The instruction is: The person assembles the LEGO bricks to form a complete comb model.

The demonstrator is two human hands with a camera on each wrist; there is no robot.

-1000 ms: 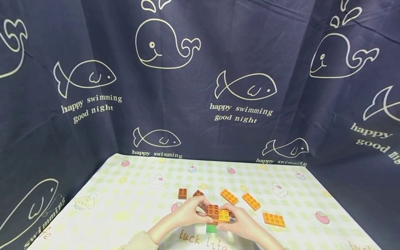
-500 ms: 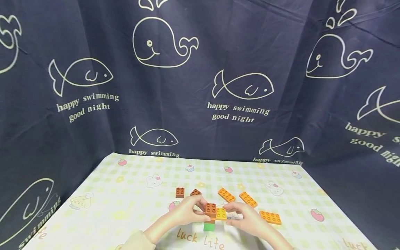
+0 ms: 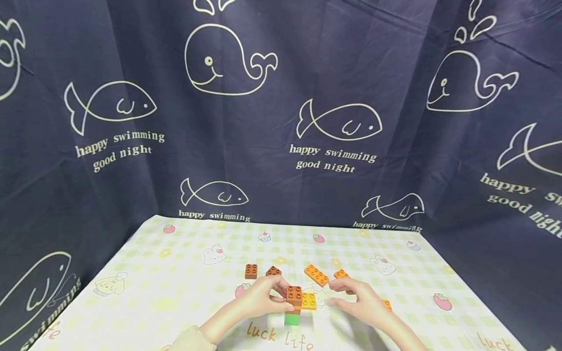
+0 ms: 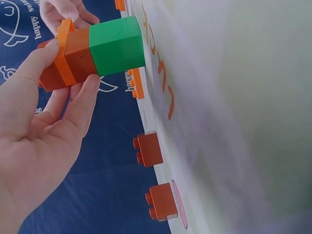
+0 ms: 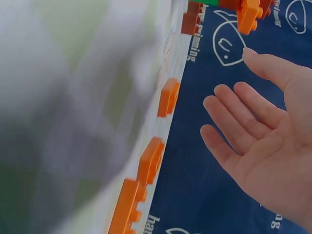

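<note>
My left hand pinches a small tower of toy building blocks between thumb and fingers. The tower has a green block at the bottom and a brown block above it. Over that lies an orange plate that juts out to the right, topped by another brown block. In the left wrist view, the green block's base is right at the tablecloth. To the right of the tower, my right hand hovers with nothing in it, fingers relaxed and spread in the right wrist view.
Two brown blocks, one square and one turned cornerwise, lie behind my left hand. Orange plates lie beyond the right hand: one in full view, two partly hidden by that hand. A dark printed curtain rises behind the table.
The right hand has let go of the orange plate on the tower and moved off to the right. My left hand keeps its grip on the tower. The view has shifted slightly.
</note>
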